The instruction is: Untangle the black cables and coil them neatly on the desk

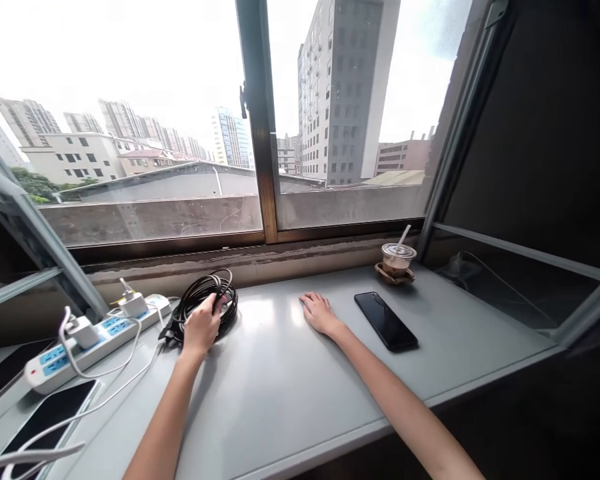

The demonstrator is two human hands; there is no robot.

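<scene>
A coiled black cable with a dark plug at its lower left lies at the back left of the grey table. My left hand is closed around the right part of the coil, its fingertips partly hidden by the loops. My right hand lies palm down on the tabletop, fingers stretched out, holding nothing. To the right of that hand rests a black phone, screen up and apart from the fingers.
A white power strip with chargers and white cords stands at the left, beside another phone. A lidded drink cup with a straw sits in a brown holder at the back right. Behind the table runs a window frame.
</scene>
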